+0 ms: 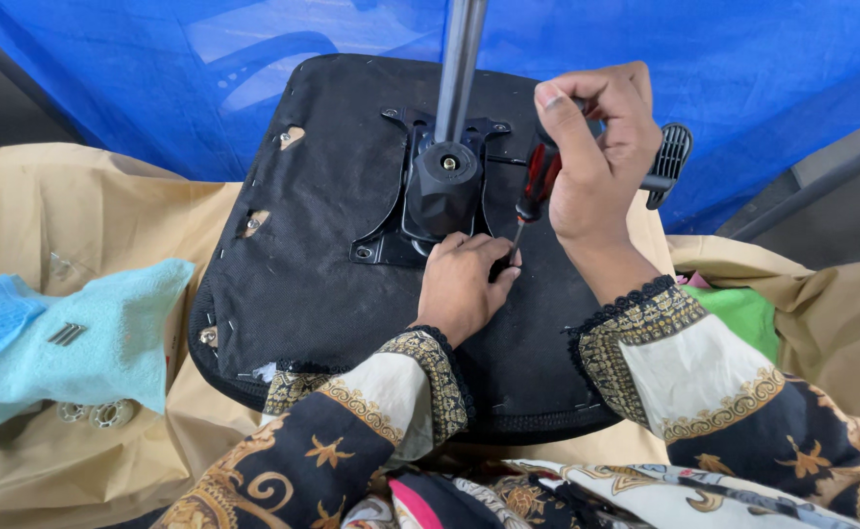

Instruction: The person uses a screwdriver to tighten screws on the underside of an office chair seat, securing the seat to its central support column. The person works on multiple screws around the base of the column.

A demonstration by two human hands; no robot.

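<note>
On the upturned chair seat [322, 284], our right hand [596, 167] grips a screwdriver [538, 181]; left hand [461, 284] steadies its tip, fingers curled.

Right hand [596, 157] fisted upright, left hand [461, 284] pressed flat, fingers curled

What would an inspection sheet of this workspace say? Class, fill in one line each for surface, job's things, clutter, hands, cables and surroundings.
Surface: tan cloth spread under everything.
Job's things: upturned black chair seat with metal mounting plate and chrome column; red-handled screwdriver.
Clutter: light blue towel with staples; green cloth.
Hands: right hand grips the screwdriver; left hand rests at its tip on the seat.
Cables: nothing seen.
Surroundings: blue tarpaulin behind.
</note>
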